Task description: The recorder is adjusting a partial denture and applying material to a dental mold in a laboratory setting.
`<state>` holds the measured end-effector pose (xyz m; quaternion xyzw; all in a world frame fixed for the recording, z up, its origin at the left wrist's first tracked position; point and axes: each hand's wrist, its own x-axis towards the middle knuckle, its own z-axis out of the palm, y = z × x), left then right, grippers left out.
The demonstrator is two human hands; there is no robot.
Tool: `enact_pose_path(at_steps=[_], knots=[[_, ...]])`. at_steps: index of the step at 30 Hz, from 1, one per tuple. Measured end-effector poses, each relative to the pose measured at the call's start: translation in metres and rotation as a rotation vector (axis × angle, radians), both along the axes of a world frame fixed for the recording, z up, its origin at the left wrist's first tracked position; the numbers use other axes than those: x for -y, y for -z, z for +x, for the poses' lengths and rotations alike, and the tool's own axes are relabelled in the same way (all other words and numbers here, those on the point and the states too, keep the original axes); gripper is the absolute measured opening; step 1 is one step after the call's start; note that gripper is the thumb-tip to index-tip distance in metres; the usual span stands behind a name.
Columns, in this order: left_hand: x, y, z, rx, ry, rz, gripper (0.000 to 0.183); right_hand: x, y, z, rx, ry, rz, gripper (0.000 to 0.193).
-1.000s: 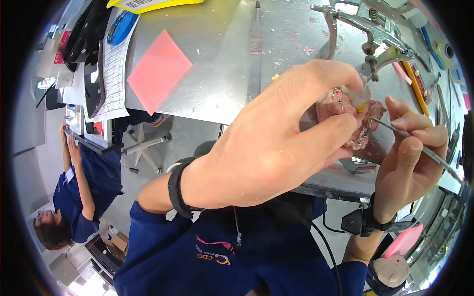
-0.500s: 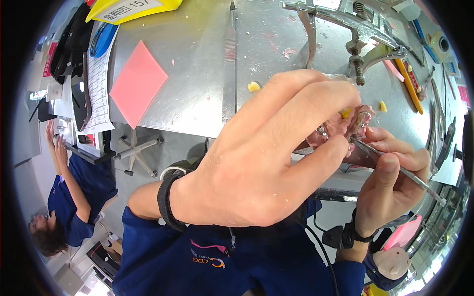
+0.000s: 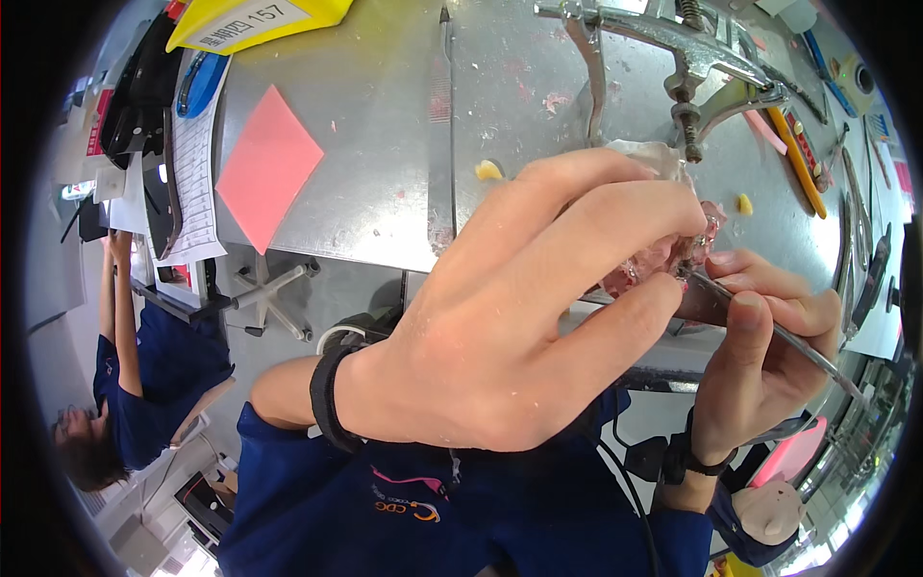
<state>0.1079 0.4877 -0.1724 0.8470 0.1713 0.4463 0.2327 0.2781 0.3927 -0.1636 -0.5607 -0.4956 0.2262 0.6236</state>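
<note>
My left hand [image 3: 481, 337] is closed around a pink dental model [image 3: 636, 269] with bits of shiny metal on it, held just above the near edge of the bench. The fingers hide much of the model. On its right, my right hand [image 3: 769, 351] pinches a slim metal carving tool [image 3: 812, 354] between thumb and fingers. The tool slants up and left, its tip end at the model; the exact contact is hidden. A metal articulator frame [image 3: 663, 43] with a screw stands just beyond. Small yellowish pieces lie nearby, one left [image 3: 488, 170] and one right [image 3: 745, 204].
A pink wax sheet [image 3: 269, 168] lies on the metal bench [image 3: 375, 173], left of a steel strip [image 3: 440, 125]. A yellow bin [image 3: 260, 24] stands at the far left. Several tools, including a yellow-handled one [image 3: 798, 168], lie right. Another person [image 3: 163, 385] is at left.
The dental model has tilted slightly in my left hand, and a yellow spot on it is now hidden. The carving tool stays at the model. The other person's raised hands have moved closer together.
</note>
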Motion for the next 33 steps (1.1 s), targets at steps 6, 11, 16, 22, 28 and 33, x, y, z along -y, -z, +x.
enact_pose_path(at_steps=[6,11,16,22,28,33], knots=[[0.000,-0.005,-0.002,-0.046,0.002,0.013,0.033,-0.002,0.004,0.004,-0.126,-0.009,-0.002,0.025],[0.000,-0.005,0.005,0.010,0.015,0.040,0.032,0.002,0.001,0.007,-0.083,-0.009,-0.023,0.023],[-0.006,0.000,0.006,0.020,0.017,0.136,0.031,-0.001,-0.002,0.001,-0.049,-0.019,-0.039,0.018],[-0.005,-0.006,-0.004,-0.041,0.030,-0.012,0.039,-0.004,-0.002,-0.001,-0.017,-0.019,-0.009,0.017],[-0.003,-0.024,-0.030,-0.231,-0.075,-0.136,0.053,0.000,0.000,-0.006,0.003,-0.009,0.025,0.018],[0.000,-0.019,-0.031,-0.272,-0.053,-0.131,0.054,-0.002,0.004,-0.009,0.007,0.084,0.082,0.025]])
